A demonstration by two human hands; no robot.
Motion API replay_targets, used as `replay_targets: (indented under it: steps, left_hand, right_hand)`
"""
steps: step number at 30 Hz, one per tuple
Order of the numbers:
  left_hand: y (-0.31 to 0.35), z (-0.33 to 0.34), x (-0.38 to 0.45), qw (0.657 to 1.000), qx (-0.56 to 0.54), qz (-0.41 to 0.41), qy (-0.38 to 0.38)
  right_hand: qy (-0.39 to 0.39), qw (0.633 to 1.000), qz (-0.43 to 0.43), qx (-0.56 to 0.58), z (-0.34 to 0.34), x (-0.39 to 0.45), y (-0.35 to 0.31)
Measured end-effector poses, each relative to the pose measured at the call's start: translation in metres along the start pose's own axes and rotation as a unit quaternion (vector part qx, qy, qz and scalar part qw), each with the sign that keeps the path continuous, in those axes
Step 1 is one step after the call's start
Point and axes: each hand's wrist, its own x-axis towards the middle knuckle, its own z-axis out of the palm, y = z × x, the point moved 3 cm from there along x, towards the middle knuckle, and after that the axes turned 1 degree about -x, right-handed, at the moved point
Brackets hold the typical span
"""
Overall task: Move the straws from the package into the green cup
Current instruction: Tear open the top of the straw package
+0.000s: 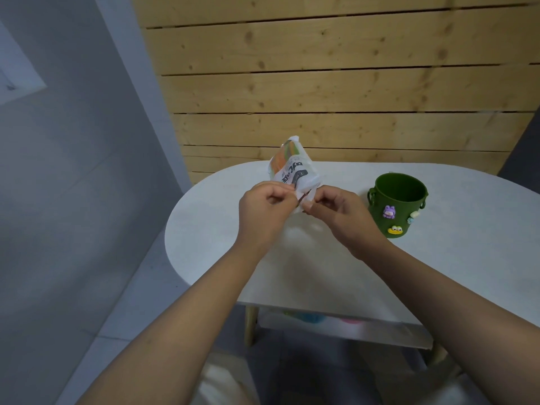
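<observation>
A white plastic package of straws [293, 166] is held up above the white table [321, 264], its far end tilted away from me. Orange and green straws show through its upper part. My left hand [264, 210] pinches the package's near edge from the left. My right hand [336, 210] pinches the same edge from the right, so both hands meet at that end. The green cup [397, 204] stands upright on the table to the right of my right hand. It carries small cartoon charms on its side, and its inside looks dark.
A wooden plank wall [336, 83] rises behind the table. A lower shelf [336, 325] under the tabletop holds blurred blue and pink items. Grey floor [73, 200] lies to the left of the table's rounded edge.
</observation>
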Motion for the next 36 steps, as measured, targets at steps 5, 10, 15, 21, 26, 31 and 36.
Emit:
replay_targets:
  steps: [5,10,15,21,26,31,36]
  left_hand:
    - [0.003,-0.009,0.004,0.999,-0.034,-0.024,0.02]
    - [0.002,-0.015,0.004,0.997,-0.007,0.041,0.06]
    - [0.007,-0.005,-0.002,0.988,0.041,0.133,0.062]
    - [0.007,0.0,-0.004,0.983,0.082,0.151,0.058]
    - [0.007,0.004,-0.005,0.989,0.08,0.112,0.049]
    - [0.006,0.009,-0.008,0.996,0.053,0.048,0.057]
    - [-0.005,0.015,-0.001,0.992,-0.039,-0.122,0.004]
  right_hand:
    - [0.045,0.997,0.029,-0.059,-0.003,0.002,0.0]
    - [0.081,0.982,0.011,-0.17,-0.012,0.003,0.003]
    - [0.09,0.991,-0.042,-0.092,-0.003,-0.002,-0.004]
    - [0.108,0.99,-0.061,-0.064,-0.005,-0.001,-0.008]
    - [0.099,0.985,-0.062,-0.127,-0.004,0.004,0.0]
    - [0.062,0.995,-0.036,-0.073,0.005,0.002,0.007]
    - [0.097,0.995,-0.004,0.029,-0.002,0.003,0.008]
